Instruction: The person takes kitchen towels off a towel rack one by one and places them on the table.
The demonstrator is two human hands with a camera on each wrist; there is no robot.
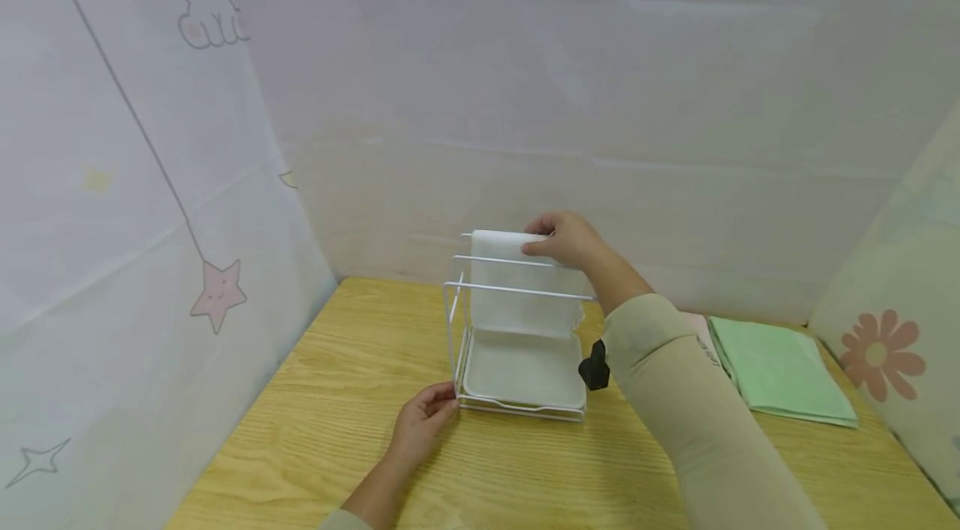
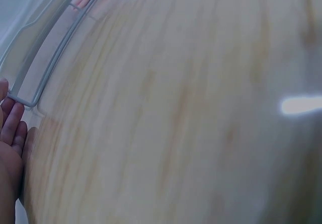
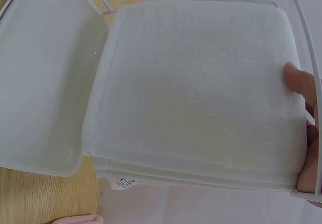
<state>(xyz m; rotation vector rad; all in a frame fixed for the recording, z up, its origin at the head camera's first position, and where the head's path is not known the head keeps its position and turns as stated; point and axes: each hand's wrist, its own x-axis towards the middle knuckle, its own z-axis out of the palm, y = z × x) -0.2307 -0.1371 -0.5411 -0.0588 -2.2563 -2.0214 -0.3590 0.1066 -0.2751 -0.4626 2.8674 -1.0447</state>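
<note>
A white wire rack point(image 1: 517, 291) with raised bars stands on the table, and a shallow white tray point(image 1: 525, 367) sits in its base. Over the rearmost bar hangs a folded white towel point(image 3: 201, 88), a printed label showing at its lower edge. My right hand point(image 1: 567, 240) pinches this towel at the upper right, thumb on the front face and fingers behind. At the rack's front left corner, my left hand point(image 1: 420, 423) holds the base wire. The left wrist view catches only part of that hand, with fingers under the wire corner.
Right of the rack lies a folded green towel point(image 1: 780, 372), with a pink cloth point(image 1: 699, 328) partly hidden behind my right sleeve. A small black device point(image 1: 595, 365) shows by that sleeve. Printed fabric walls border the wooden table point(image 1: 322, 422) at the back and sides.
</note>
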